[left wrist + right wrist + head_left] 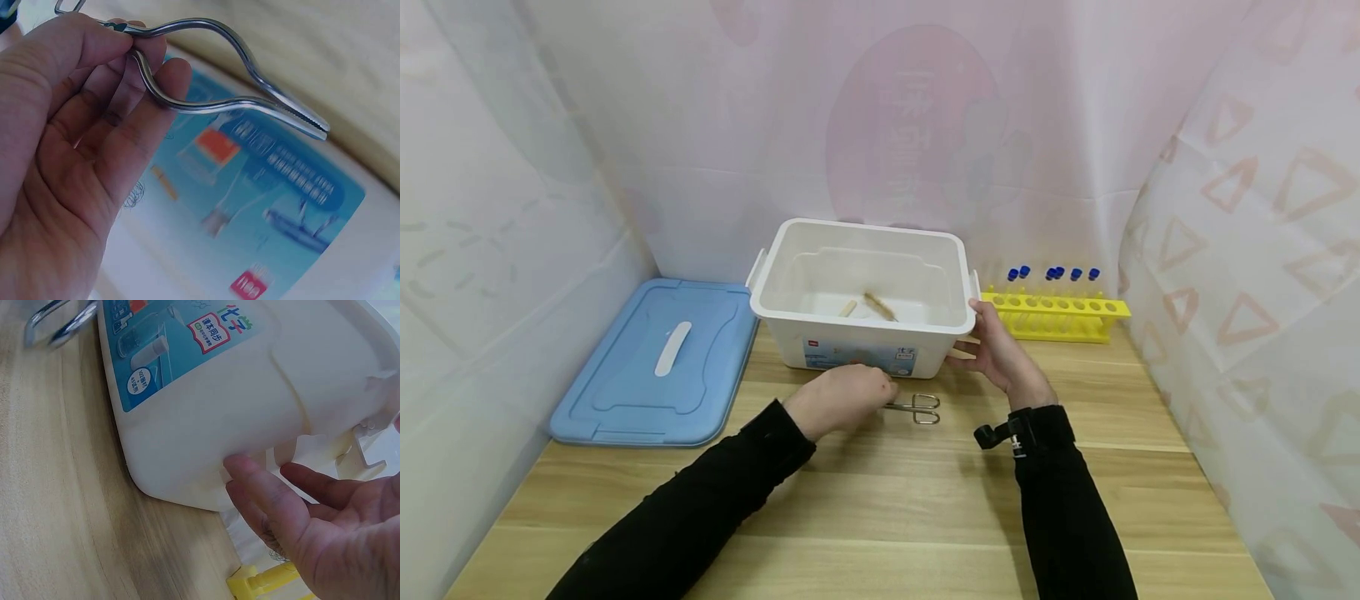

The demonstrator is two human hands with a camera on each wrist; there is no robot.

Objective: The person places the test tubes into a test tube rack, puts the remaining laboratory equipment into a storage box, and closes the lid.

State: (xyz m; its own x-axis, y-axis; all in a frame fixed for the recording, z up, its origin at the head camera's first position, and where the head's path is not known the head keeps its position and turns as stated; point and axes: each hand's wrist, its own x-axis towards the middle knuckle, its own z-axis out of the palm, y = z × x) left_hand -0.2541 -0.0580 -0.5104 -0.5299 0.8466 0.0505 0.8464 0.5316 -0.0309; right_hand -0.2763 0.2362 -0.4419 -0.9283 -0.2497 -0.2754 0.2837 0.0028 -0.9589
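My left hand [842, 398] pinches a pair of metal crucible tongs [215, 105] between thumb and fingers, in front of the white plastic bin [784, 340]. The tongs' bowed arms meet at ridged tips in the left wrist view, and their looped handles [927, 408] point right in the head view. At the bin's right end, my right hand [1000, 354] touches the side with extended fingers [265, 487], its thumb near the rim. Inside the bin lie a bristled brush [880, 306] and a short pale stick [847, 308].
A blue lid [625, 367] with a white handle lies on the wooden table [910, 508] to the left. A yellow rack [1052, 325] holding several blue-capped tubes stands right of the bin. Printed curtains [722, 108] enclose the back and sides.
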